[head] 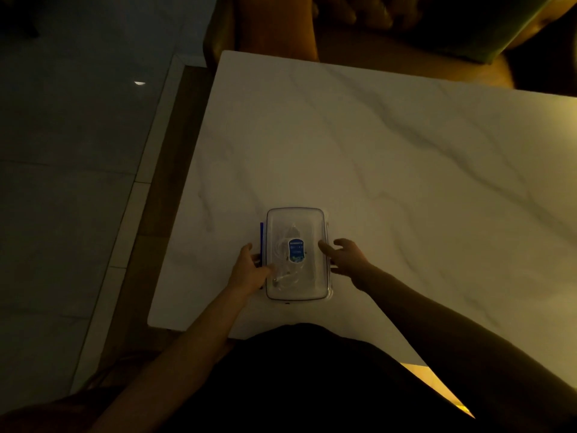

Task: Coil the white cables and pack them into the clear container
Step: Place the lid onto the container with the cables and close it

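1. We see the clear container lying on the white surface, near the near left corner. Its long side runs from near to far, away from us.
2. A clear lid sits on top of the container. A blue sticker is in the middle of the lid.
3. Through the lid we see the white cables curled up inside. They sit mostly in the left and near part of the box. One cable end, near the near left corner, shows a bit more clearly.
4. A blue clip sticks out on the left side of the container. We cannot tell if it is snapped down.
5. Our left hand is on the left side of the container. Its thumb lies on the lid and its fingers wrap round the left edge, so it is gripping the box.
6. Our right hand is at the right side of the container. Its fingers are spread out and loose. We cannot tell if they touch the right edge.
7. The room is very dark, so small things are hard to see. The words on the sticker are too small to read.
8. The far right of the surface is cut off by the edge of the view. Dark shapes past the far edge are too dim to make out.
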